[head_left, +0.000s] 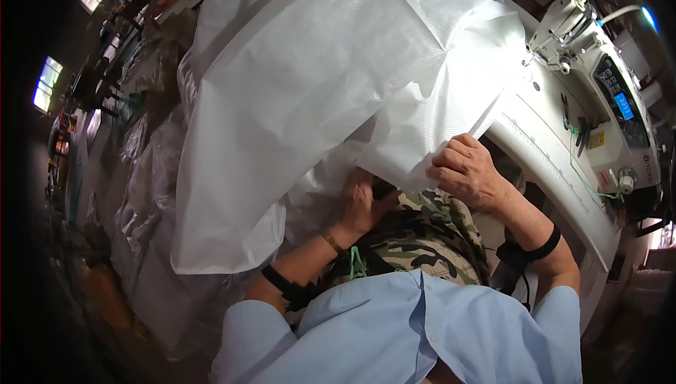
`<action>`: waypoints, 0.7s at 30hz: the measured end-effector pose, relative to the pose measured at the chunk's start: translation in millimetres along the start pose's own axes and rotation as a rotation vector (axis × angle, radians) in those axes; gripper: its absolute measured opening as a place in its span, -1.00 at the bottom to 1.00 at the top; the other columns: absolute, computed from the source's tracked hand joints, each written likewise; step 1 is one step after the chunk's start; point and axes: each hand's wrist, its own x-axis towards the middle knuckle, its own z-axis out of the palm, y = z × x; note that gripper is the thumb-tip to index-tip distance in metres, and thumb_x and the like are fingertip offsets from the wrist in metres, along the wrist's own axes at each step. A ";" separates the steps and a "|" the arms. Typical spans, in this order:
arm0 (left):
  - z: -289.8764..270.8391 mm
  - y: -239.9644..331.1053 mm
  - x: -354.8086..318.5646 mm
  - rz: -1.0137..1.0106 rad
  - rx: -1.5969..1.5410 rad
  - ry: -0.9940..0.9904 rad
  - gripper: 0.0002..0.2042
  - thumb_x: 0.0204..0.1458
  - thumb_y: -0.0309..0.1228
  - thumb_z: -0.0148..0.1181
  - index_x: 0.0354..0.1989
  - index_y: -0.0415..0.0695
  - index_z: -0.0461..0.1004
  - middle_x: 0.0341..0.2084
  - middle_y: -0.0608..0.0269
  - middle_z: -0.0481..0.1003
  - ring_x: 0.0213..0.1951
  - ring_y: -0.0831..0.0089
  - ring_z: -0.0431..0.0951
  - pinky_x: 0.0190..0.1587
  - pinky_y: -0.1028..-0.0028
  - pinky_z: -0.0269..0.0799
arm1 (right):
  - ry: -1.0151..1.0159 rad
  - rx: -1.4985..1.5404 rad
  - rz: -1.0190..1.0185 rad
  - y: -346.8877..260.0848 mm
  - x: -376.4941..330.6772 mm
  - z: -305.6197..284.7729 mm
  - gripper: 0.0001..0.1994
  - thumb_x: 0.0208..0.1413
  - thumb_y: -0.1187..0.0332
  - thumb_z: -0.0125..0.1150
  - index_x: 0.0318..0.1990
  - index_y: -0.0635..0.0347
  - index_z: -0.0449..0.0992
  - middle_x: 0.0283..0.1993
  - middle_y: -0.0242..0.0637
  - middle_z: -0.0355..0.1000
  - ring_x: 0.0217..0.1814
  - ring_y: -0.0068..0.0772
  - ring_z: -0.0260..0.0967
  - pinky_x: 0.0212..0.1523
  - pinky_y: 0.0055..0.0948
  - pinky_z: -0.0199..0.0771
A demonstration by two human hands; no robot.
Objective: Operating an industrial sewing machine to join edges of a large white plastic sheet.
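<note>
A large sheet of white woven plastic fabric (303,81) spreads over the sewing table and hangs down toward my lap at the left. Its near edge is pinched in my right hand (465,169), with the fingers curled around it. Lower and to the left, my left hand (362,201) is beneath a fold of the sheet, above my camouflage-patterned lap. The left fingertips are covered by the fabric, so their grip does not show. A white sewing machine (620,109) stands at the right, beyond my right hand.
The white table edge (556,172) carries a printed ruler scale and curves along the right. Small dark snips (565,110) and green thread lie beside the machine. A lit lamp (648,17) sits above it. Crumpled clear plastic sheeting (144,222) is piled at the left.
</note>
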 end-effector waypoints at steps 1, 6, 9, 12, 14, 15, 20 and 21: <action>3.7 -4.5 1.9 -0.020 0.016 -0.029 -0.21 -0.04 -0.23 0.45 0.28 -0.37 0.17 0.12 -0.24 0.32 0.11 -0.19 0.35 0.14 0.09 0.32 | -0.014 0.003 -0.010 0.1 0.7 0.3 -0.67 -0.21 0.35 0.39 -0.20 0.09 0.51 -0.25 -0.39 0.35 -0.22 -0.31 0.36 -0.16 -0.25 0.38; 26.6 -17.4 13.0 -0.157 -0.004 0.017 -0.39 0.00 -0.23 0.39 0.16 -0.30 0.33 -0.11 -0.07 0.49 -0.09 -0.05 0.49 0.03 0.11 0.37 | 0.004 -0.052 0.019 -1.4 6.4 -0.1 -0.71 -0.23 0.38 0.41 -0.27 0.07 0.50 -0.29 -0.43 0.33 -0.27 -0.38 0.31 -0.25 -0.34 0.29; 31.4 -29.1 19.5 -0.111 -0.030 0.034 -0.47 0.03 -0.23 0.35 0.11 -0.28 0.38 -0.21 0.00 0.54 -0.18 0.00 0.52 -0.01 0.12 0.36 | 0.023 -0.031 0.039 -3.3 9.9 -2.9 -0.69 -0.28 0.40 0.43 -0.28 0.07 0.50 -0.31 -0.43 0.34 -0.29 -0.37 0.31 -0.29 -0.35 0.27; 32.1 -35.8 25.1 0.005 0.012 0.109 -0.50 0.03 -0.28 0.35 0.09 -0.27 0.39 -0.22 0.01 0.54 -0.19 0.01 0.53 -0.03 0.13 0.36 | 0.039 -0.031 0.056 -4.6 13.5 -5.9 -0.67 -0.31 0.40 0.45 -0.30 0.08 0.50 -0.34 -0.42 0.35 -0.32 -0.37 0.32 -0.31 -0.35 0.28; 30.1 -34.5 26.5 0.025 -0.015 0.125 -0.52 0.03 -0.30 0.34 0.09 -0.27 0.39 -0.19 0.00 0.54 -0.17 0.00 0.52 -0.03 0.13 0.36 | 0.057 -0.034 0.062 -4.8 16.6 -6.8 -0.68 -0.31 0.40 0.45 -0.30 0.08 0.50 -0.34 -0.42 0.35 -0.32 -0.36 0.33 -0.32 -0.34 0.28; 29.1 -30.8 24.6 0.027 -0.048 0.152 -0.52 0.03 -0.30 0.35 0.07 -0.27 0.39 -0.16 -0.03 0.52 -0.14 -0.02 0.50 -0.02 0.12 0.35 | 0.073 -0.036 0.079 -5.4 17.8 -7.2 -0.68 -0.31 0.40 0.45 -0.31 0.08 0.50 -0.34 -0.41 0.36 -0.33 -0.36 0.33 -0.33 -0.34 0.28; 23.5 -14.8 25.0 0.216 0.157 0.213 -0.51 0.02 -0.27 0.37 0.04 -0.26 0.35 -0.07 -0.09 0.41 -0.04 -0.07 0.41 0.05 0.04 0.27 | 0.087 -0.045 0.113 -6.6 25.5 -8.7 -0.70 -0.30 0.39 0.44 -0.32 0.10 0.49 -0.35 -0.40 0.36 -0.34 -0.33 0.33 -0.34 -0.34 0.29; 26.2 -13.1 30.2 0.144 0.059 0.265 -0.48 -0.01 -0.25 0.39 0.04 -0.27 0.33 -0.07 -0.10 0.38 -0.03 -0.08 0.38 0.06 0.02 0.25 | 0.093 -0.043 0.132 -6.2 27.2 -8.9 -0.70 -0.29 0.38 0.44 -0.33 0.11 0.49 -0.36 -0.39 0.36 -0.35 -0.31 0.33 -0.35 -0.33 0.30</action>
